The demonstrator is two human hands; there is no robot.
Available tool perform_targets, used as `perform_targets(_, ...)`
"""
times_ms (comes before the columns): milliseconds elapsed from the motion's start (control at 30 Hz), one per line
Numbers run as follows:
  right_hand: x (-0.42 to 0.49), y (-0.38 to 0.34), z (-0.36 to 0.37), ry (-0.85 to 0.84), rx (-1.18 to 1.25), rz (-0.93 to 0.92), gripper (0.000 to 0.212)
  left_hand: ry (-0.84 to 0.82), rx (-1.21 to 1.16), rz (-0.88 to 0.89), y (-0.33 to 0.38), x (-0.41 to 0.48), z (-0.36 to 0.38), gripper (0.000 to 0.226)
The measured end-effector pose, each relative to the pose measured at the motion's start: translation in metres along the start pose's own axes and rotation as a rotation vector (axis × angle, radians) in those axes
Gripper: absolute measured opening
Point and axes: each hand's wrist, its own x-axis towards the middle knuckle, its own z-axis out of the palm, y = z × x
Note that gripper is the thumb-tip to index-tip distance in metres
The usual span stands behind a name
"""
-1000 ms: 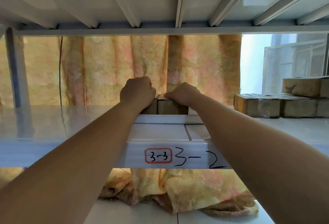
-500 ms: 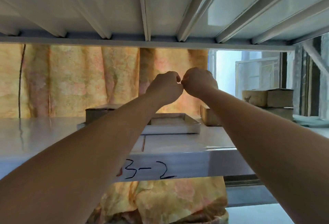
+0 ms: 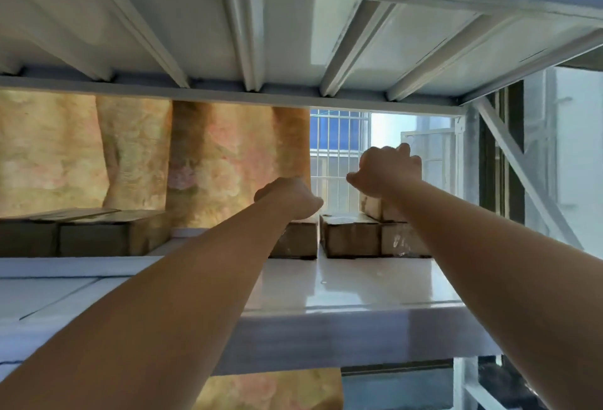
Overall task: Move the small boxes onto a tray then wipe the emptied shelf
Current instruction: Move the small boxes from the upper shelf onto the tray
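Small brown cardboard boxes stand on the white shelf [image 3: 359, 282] at centre right. My left hand [image 3: 290, 197] lies on top of the leftmost box [image 3: 298, 241], its fingers curled over the far side and hidden. My right hand [image 3: 388, 168] curls over an upper box [image 3: 372, 209] stacked on two lower boxes [image 3: 349, 236]. At the left, the white tray [image 3: 81, 263] carries other small boxes [image 3: 98, 240].
The ribbed underside of the upper shelf [image 3: 293, 34] hangs close overhead. A patterned yellow curtain [image 3: 130, 155] covers the back. A barred window [image 3: 339, 155] and a grey rack upright with a diagonal brace [image 3: 509, 165] stand at the right.
Both hands left the boxes they set on the tray and moved right, empty, onto the boxes at the shelf's right end. The view swung right with them.
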Motion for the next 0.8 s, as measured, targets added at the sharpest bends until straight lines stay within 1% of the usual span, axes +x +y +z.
perform_targets(33,0.003,0.006,0.001,-0.021,-0.006,0.007,0.038,-0.026,0.005,-0.014,0.003,0.004,0.003,0.063)
perform_targets(100,0.008,0.016,0.003,-0.038,-0.023,0.024,0.046,-0.093,-0.014,-0.044,0.009,0.009,0.008,0.070)
perform_targets(167,0.013,0.024,0.004,-0.107,-0.057,0.066,0.055,-0.170,-0.017,-0.054,0.014,0.013,0.012,0.064)
perform_targets(233,0.019,0.030,0.004,-0.257,-0.089,0.133,0.069,-0.229,0.000,-0.045,0.016,0.014,0.014,0.056)
perform_targets(267,0.023,0.033,0.003,-0.323,-0.085,0.154,0.075,-0.244,0.002,-0.043,0.017,0.014,0.015,0.054)
perform_targets(333,0.027,0.038,0.004,-0.381,-0.036,0.154,0.081,-0.249,0.004,-0.047,0.017,0.014,0.016,0.051)
perform_targets(433,0.026,0.037,0.004,-0.386,0.124,0.110,0.072,-0.263,0.055,-0.050,0.015,0.013,0.016,0.049)
perform_targets(500,0.024,0.035,0.004,-0.420,0.176,0.089,0.064,-0.282,0.081,-0.054,0.015,0.012,0.015,0.052)
perform_targets(667,0.022,0.035,0.013,-0.521,0.141,0.074,0.057,-0.315,0.094,-0.052,0.015,0.011,0.014,0.052)
perform_targets(733,0.021,0.035,0.017,-0.486,0.097,0.070,0.054,-0.284,0.068,-0.052,0.013,0.012,0.016,0.053)
perform_targets(800,0.020,0.037,0.021,-0.416,0.078,0.090,0.052,-0.230,0.011,-0.068,0.009,0.014,0.019,0.054)
